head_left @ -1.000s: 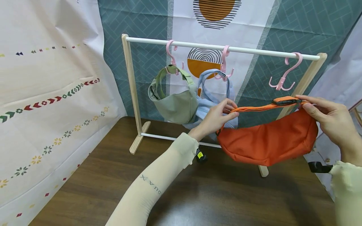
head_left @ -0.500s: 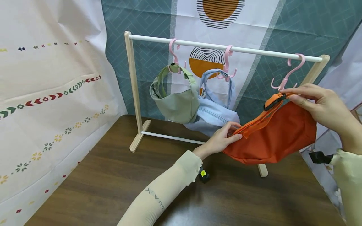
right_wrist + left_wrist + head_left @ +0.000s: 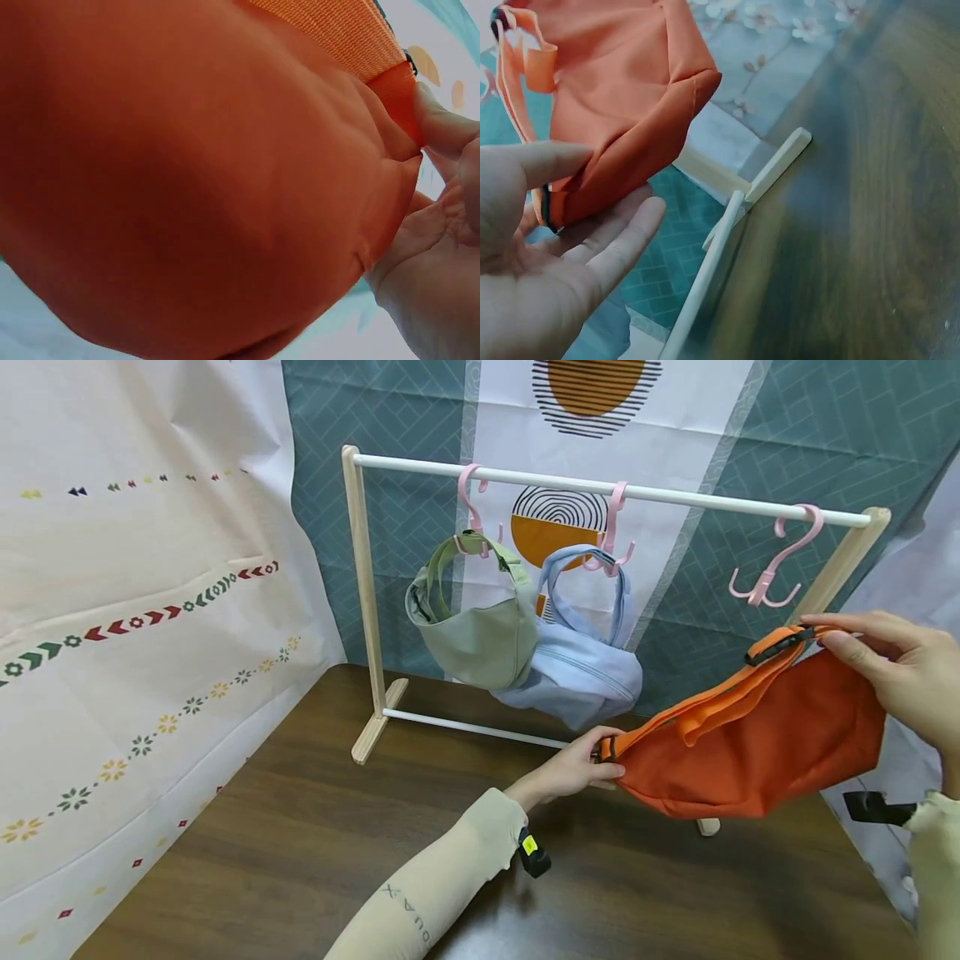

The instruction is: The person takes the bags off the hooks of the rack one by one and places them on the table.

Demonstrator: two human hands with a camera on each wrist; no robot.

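In the head view, the orange bag (image 3: 765, 752) hangs tilted at the right of the frame, held above the desk (image 3: 300, 843). The left hand (image 3: 566, 770), below and right of centre, pinches its lower-left end between thumb and fingers; the right hand (image 3: 915, 675), at the right edge, grips its upper-right end beside a black buckle (image 3: 780, 646). A pink hook (image 3: 763, 583) hangs from the white rail (image 3: 675, 497) above the bag, apart from it. Around mid-frame, a green bag (image 3: 480, 643) and a pale blue bag (image 3: 581, 668) (partly behind the green one) hang on two more hooks (image 3: 476, 520).

In the left wrist view, the orange bag occupies the upper left, its end pinched under the thumb, other fingers stretched beneath. A wooden foot (image 3: 780, 161) stands near the centre.

In the right wrist view, orange fabric fills most of the frame, the right hand grasping its edge at the right, some fingers hidden
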